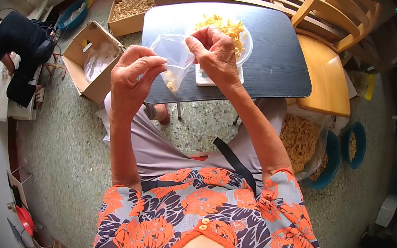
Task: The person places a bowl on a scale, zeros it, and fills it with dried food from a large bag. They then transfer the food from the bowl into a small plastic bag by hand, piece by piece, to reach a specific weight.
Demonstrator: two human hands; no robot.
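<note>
A small clear plastic bag (pixel 172 48) is stretched between my two hands above the near edge of the dark table (pixel 267 67). My left hand (pixel 133 77) pinches its left side between thumb and fingertips. On the other side, my right hand (pixel 216 58) has closed fingers at the bag's upper right edge. A few pale yellow pieces (pixel 170 80) lie in the bag's bottom corner. Just beyond my right hand stands a clear bowl (pixel 247 44) heaped with yellow dried pieces (pixel 227 25). Under it shows part of a white scale-like base (pixel 204 77), mostly hidden by my hand.
A yellow wooden chair (pixel 324 76) stands right of the table. A cardboard box (pixel 79 54) with plastic bags sits at left, near another person (pixel 24 44). Lower right are a large bag of dried pieces (pixel 300 141) and blue-green basins (pixel 356 146).
</note>
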